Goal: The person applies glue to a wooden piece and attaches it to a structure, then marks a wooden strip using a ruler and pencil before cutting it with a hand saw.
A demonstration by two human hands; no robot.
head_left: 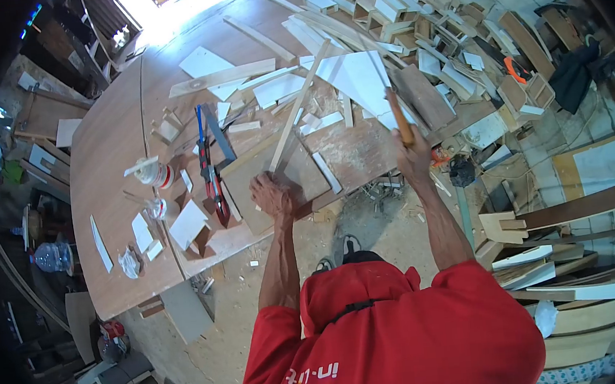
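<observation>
My left hand (273,195) presses down on a flat brown board (308,177) at the table's near edge. Its fingers are bent around the lower end of a long narrow wooden strip (299,106), which slants up and away to the right. My right hand (413,156) is raised to the right of the board, wrapped around the wooden handle of a tool (400,118). The far end of that tool is thin and blurred, overlapping a large white panel (358,80) in this view. Left of the board lies a red and black clamp-like tool (212,178).
The big wooden table (119,228) carries white tubs (153,174), white offcuts (189,224) and loose strips (259,38). Wood scraps (449,58) are heaped at the back right. Curved boards (581,271) are stacked on the right. Small debris lies on the floor (256,268).
</observation>
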